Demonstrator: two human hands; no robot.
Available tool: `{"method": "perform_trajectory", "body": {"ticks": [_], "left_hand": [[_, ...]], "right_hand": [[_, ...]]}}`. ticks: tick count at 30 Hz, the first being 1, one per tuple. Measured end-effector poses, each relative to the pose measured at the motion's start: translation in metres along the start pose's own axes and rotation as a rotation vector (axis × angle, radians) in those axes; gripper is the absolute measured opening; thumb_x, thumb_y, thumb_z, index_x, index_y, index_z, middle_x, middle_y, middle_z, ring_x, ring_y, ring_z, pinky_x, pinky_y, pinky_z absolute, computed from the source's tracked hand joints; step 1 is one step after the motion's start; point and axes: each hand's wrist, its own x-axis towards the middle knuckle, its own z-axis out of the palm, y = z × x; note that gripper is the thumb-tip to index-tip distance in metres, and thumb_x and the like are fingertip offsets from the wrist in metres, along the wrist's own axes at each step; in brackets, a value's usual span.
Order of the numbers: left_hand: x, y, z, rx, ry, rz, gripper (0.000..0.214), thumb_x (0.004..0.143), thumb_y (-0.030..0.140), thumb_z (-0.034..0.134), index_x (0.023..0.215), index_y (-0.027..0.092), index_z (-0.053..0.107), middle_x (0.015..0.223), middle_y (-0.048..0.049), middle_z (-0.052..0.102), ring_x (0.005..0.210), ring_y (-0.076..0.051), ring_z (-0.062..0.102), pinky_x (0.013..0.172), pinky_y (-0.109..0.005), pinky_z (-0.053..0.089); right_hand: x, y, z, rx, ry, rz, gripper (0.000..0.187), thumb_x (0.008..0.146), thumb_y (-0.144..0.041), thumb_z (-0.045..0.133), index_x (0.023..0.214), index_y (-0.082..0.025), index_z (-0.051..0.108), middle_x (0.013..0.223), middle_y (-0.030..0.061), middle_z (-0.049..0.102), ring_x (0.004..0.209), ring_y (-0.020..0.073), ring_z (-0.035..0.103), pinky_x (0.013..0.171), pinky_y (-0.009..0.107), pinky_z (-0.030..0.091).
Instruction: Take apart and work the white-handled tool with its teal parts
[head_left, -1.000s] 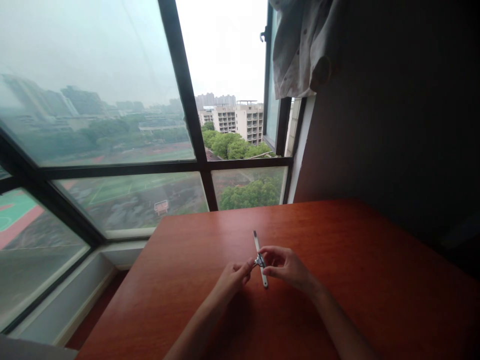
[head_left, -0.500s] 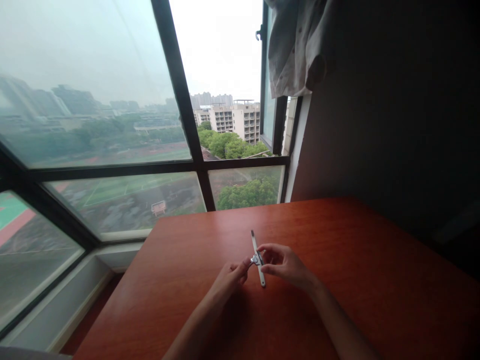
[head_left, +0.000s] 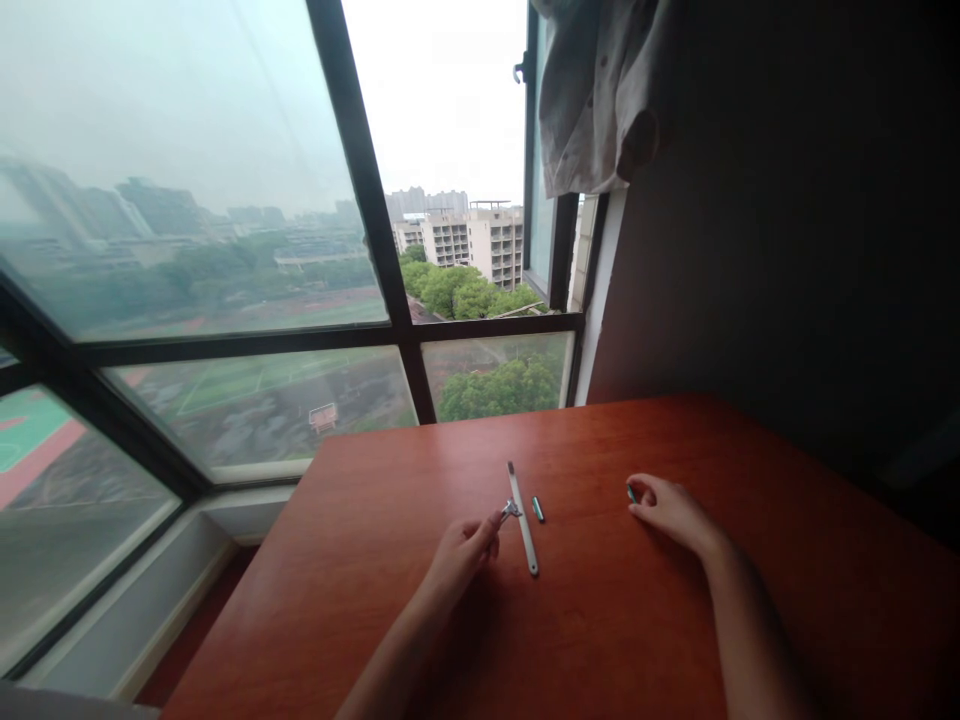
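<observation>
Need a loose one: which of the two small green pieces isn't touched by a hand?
The green piece beside the metal strip lies free; the other piece sits at the right hand's fingertips.

The left hand (head_left: 459, 552) and the right hand (head_left: 673, 510) are seen bare, as are both slender forearms (head_left: 405, 640) up to the lower edge of the view (whatever is worn higher up is cut off). Both arms are dimly lit.
</observation>
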Motion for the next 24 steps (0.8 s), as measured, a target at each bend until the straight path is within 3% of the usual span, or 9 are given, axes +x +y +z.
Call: {"method": "perform_trajectory", "body": {"ticks": [8, 24], "left_hand": [[-0.0009, 0.0000, -0.0028, 0.072, 0.040, 0.042, 0.064, 0.076, 0.074, 0.044, 0.051, 0.016, 0.053, 0.041, 0.0042, 0.036, 0.043, -0.010, 0.033, 0.047, -0.024, 0.021], [-0.0002, -0.0005, -0.0057, 0.066, 0.051, 0.050, 0.061, 0.078, 0.070, 0.044, 0.052, 0.016, 0.054, 0.040, 0.0053, 0.034, 0.042, -0.010, 0.031, 0.047, -0.023, 0.021]], "right_hand": [[-0.0012, 0.0030, 0.0000, 0.019, 0.010, -0.007, 0.043, 0.071, -0.023, 0.059, 0.112, -0.013, 0.067, 0.067, 0.0020, 0.068, 0.063, 0.0177, 0.061, 0.061, 0.025, 0.041], [-0.0030, 0.0005, -0.0069, -0.075, 0.010, 0.024, 0.036, 0.079, -0.023, 0.052, 0.109, -0.014, 0.069, 0.077, 0.0044, 0.070, 0.071, 0.0188, 0.063, 0.066, 0.026, 0.042]]}}
